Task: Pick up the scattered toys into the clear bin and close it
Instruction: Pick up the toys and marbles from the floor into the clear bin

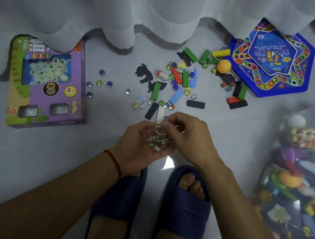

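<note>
Cupping marbles (155, 143) in our left hand (139, 143), right hand (188, 134) pinching more in; we're thinking keep that palm level till the clear bin (304, 187).

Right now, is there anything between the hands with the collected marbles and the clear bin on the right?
Nothing visible does. The left hand cups marbles, the right hand hovers over them, and only bare floor lies between them and the clear bin. Whether its top is open cannot be told.
</note>
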`<state>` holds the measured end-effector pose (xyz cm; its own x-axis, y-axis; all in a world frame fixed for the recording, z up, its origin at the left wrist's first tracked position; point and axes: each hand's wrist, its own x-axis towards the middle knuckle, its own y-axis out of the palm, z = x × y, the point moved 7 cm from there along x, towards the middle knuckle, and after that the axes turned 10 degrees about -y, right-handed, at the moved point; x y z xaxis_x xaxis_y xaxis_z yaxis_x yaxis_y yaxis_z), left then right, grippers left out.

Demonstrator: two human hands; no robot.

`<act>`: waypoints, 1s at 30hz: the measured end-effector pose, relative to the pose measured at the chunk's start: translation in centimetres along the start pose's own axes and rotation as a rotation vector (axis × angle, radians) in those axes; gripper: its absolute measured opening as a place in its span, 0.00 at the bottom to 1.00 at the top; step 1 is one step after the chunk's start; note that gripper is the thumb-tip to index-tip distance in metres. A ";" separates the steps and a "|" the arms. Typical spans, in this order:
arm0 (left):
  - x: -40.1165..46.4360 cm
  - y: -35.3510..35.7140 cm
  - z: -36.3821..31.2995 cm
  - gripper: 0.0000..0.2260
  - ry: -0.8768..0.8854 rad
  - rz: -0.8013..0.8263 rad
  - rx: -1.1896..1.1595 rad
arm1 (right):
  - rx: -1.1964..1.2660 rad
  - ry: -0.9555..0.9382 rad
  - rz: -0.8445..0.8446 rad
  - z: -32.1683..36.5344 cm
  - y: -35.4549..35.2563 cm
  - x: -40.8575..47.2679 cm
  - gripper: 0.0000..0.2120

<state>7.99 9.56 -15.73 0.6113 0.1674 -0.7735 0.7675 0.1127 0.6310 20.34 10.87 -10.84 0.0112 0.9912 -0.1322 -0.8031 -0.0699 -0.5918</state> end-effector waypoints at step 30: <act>-8.9 28.1 7.4 0.21 -0.037 0.285 0.513 | 0.248 0.126 -0.885 7.8 -22.0 -18.4 0.09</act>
<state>25.49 4.03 8.47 0.8065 0.0863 -0.5850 0.5615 -0.4218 0.7119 33.18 -4.95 10.86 0.7338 0.6515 0.1925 -0.5754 0.7467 -0.3337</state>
